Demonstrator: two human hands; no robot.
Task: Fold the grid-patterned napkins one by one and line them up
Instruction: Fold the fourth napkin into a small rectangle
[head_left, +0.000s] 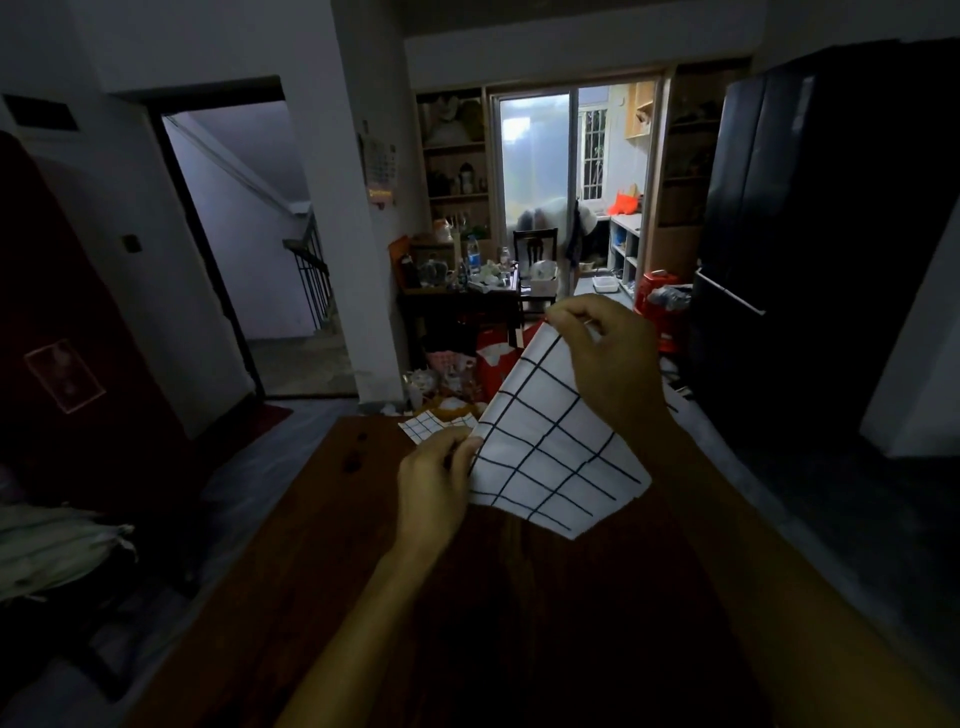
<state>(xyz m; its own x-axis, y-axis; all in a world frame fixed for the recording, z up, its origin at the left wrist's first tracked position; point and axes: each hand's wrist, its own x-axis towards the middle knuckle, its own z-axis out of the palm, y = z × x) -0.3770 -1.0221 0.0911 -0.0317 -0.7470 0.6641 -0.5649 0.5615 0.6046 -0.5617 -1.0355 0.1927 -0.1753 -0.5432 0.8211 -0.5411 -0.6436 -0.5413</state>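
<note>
**A:** Where is the napkin (550, 441) now, and how do you hold it?

**B:** You hold it in the air above the wooden table (322, 545), not lying on it. Your right hand (608, 358) pinches the upper corner between thumb and curled fingers. Your left hand (434, 486) pinches the lower left corner in the same way. Both grips are closed tight on the cloth.

**A:** How does the cloth lie between the two grips?

**B:** The held edge runs on a diagonal, from the left hand low and near you up to the right hand, higher and farther. The rest hangs down to the right, with a free corner pointing at the table.

**A:** Which hand is nearer to the other napkins (436, 423)?

**B:** The left one. They lie at the far edge of the table, just behind your left hand. I think you must bring the edge level first, then lower the cloth to fold it.
</note>
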